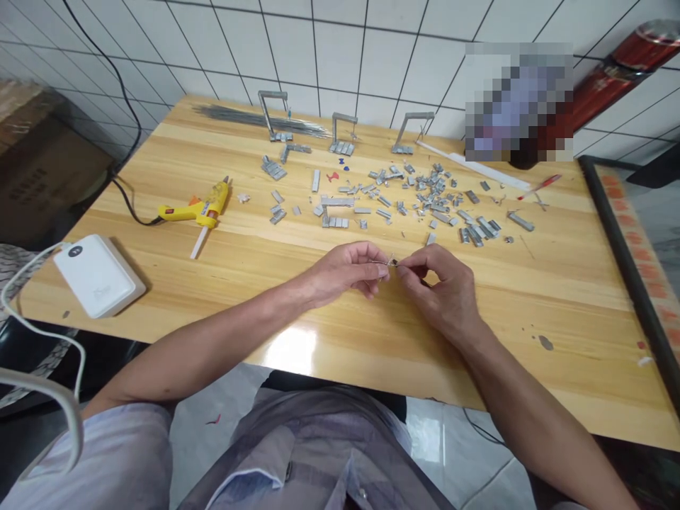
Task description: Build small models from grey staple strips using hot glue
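Both hands meet near the middle of the wooden table [239, 283], a little above its surface. My left hand [361, 269] pinches a small thin wire piece [392, 262] between thumb and fingers. From the other side, my right hand [438, 283] has thumb and forefinger closed at a tiny dark bit on the same piece. Its exact shape is too small to make out. Beyond the hands lie many loose grey metal-like pieces [435, 184] and a small grey frame [336, 212].
Three upright grey frames [344, 134] stand along the back, near a bundle of thin wires [234, 117]. At left are a yellow glue gun [207, 205] and a white power bank [98, 276]. A red cylinder [600, 85] stands back right; a dark-edged frame [627, 262] lies right.
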Tool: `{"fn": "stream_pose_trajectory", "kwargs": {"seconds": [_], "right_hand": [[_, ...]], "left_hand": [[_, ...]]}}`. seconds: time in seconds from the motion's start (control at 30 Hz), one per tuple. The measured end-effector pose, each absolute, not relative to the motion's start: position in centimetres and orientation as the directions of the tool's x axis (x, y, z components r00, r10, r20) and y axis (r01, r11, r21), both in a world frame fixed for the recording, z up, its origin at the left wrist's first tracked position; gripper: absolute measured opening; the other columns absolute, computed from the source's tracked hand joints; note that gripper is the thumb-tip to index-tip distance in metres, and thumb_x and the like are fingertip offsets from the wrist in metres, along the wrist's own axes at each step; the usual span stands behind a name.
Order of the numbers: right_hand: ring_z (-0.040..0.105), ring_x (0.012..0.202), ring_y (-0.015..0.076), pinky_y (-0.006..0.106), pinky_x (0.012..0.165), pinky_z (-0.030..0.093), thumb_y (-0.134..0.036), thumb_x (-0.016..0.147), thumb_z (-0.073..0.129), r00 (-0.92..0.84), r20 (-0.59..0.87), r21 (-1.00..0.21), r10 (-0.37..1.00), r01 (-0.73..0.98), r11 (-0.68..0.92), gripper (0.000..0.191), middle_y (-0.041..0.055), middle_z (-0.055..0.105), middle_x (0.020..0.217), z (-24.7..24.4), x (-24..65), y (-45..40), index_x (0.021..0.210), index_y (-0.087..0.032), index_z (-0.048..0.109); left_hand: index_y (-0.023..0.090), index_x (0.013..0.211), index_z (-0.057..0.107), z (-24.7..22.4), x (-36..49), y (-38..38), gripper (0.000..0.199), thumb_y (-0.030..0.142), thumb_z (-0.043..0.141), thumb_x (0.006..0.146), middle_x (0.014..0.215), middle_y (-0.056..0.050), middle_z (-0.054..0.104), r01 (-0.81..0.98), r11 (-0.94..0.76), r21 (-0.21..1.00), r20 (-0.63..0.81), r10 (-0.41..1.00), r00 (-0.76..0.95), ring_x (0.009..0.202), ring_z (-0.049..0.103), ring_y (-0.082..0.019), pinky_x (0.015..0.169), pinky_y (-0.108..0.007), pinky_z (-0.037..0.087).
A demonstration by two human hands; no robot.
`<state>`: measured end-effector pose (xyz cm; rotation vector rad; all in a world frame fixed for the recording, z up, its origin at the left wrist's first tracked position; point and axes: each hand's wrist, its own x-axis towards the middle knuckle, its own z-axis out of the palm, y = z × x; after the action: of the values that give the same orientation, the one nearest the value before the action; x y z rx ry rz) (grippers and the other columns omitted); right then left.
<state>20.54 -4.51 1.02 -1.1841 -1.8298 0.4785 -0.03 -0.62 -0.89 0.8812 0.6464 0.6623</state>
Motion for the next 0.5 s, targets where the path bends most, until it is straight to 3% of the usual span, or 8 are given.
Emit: {"fn": "stream_pose_trajectory", "kwargs": {"seconds": [0.5], "right_hand": [[0.058,0.062,0.0119,0.027,0.058,0.044,-0.018,0.088,0.068,-0.114,0.299,-0.799,0.947,0.513,0.314,0.011,-0.0025,0.068,0.071,1.13,20.51,-4.87,0.080,-0.023,0.073]], "left_hand": [[0.014,0.102,0.074,-1.23,0.09,-0.87,0.037,0.035,0.091,0.077,0.082,-0.001,0.074,-0.204,0.327,0.923,-0.162,0.811,0.562,0.068,0.065,-0.009,0.071,-0.027,0.053]]}}
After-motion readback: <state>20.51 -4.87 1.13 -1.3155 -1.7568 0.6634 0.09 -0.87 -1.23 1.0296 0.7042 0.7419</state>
